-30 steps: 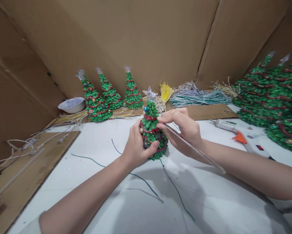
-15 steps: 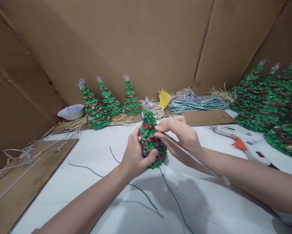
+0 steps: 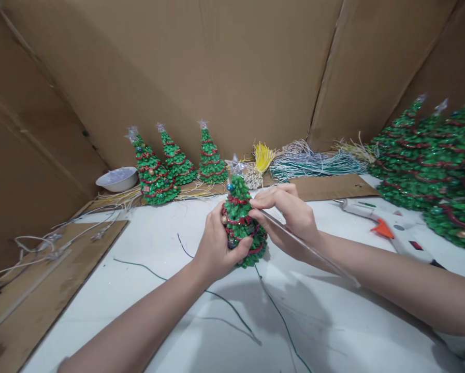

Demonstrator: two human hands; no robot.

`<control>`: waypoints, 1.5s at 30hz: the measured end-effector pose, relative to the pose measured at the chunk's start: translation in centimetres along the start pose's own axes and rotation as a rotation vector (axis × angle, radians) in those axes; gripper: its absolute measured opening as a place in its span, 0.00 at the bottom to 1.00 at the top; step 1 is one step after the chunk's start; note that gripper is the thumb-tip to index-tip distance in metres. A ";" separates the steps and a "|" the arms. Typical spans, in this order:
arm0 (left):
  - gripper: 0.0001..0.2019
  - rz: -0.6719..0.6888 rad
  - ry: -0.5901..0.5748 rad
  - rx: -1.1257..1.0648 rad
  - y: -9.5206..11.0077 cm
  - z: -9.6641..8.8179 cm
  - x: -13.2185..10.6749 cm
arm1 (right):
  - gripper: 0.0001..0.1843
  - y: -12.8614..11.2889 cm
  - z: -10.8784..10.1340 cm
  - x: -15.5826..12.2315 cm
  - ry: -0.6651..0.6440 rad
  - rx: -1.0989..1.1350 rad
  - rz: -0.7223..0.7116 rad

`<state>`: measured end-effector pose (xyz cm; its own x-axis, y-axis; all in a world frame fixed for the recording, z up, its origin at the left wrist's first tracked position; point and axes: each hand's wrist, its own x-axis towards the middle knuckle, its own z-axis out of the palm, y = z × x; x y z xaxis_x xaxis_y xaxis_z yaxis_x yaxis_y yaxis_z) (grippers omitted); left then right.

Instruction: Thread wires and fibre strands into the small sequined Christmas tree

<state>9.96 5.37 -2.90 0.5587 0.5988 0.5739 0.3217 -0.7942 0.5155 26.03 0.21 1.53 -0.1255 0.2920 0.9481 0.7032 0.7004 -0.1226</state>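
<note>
A small green Christmas tree (image 3: 240, 215) with red garland, coloured beads and a clear star on top stands on the white table (image 3: 147, 243). My left hand (image 3: 217, 246) is wrapped round its lower left side. My right hand (image 3: 290, 215) pinches a long clear stick (image 3: 314, 252), whose tip touches the tree's right side. The stick runs back along my right forearm.
Three finished small trees (image 3: 174, 160) line the back by a white bowl (image 3: 116, 179). Bundles of yellow and teal wires (image 3: 314, 160) lie behind. A white glue gun (image 3: 388, 228) rests right, before a cluster of trees (image 3: 430, 160). Thin green wires (image 3: 217, 295) cross the table; cardboard (image 3: 49, 269) covers the left.
The view dropped a little between the earliest frame and now, so everything sits lower in the picture. Both hands keep the same hold on the tree and the stick.
</note>
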 end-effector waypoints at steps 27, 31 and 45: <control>0.34 0.014 0.001 -0.005 0.1 0.0 -0.1 | 0.07 -0.4 -0.6 0.7 -0.089 0.030 0.069; 0.35 0.007 0.002 -0.013 0.2 0.0 -0.2 | 0.06 -0.6 -0.5 0.5 -0.077 0.033 0.086; 0.34 0.020 0.021 -0.049 0.2 0.0 -0.2 | 0.05 -1.1 -0.3 0.3 -0.049 0.015 0.155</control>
<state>9.91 5.09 -2.86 0.5481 0.5854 0.5974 0.2729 -0.8003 0.5339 25.43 -0.68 2.03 -0.0507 0.4288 0.9020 0.7061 0.6541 -0.2713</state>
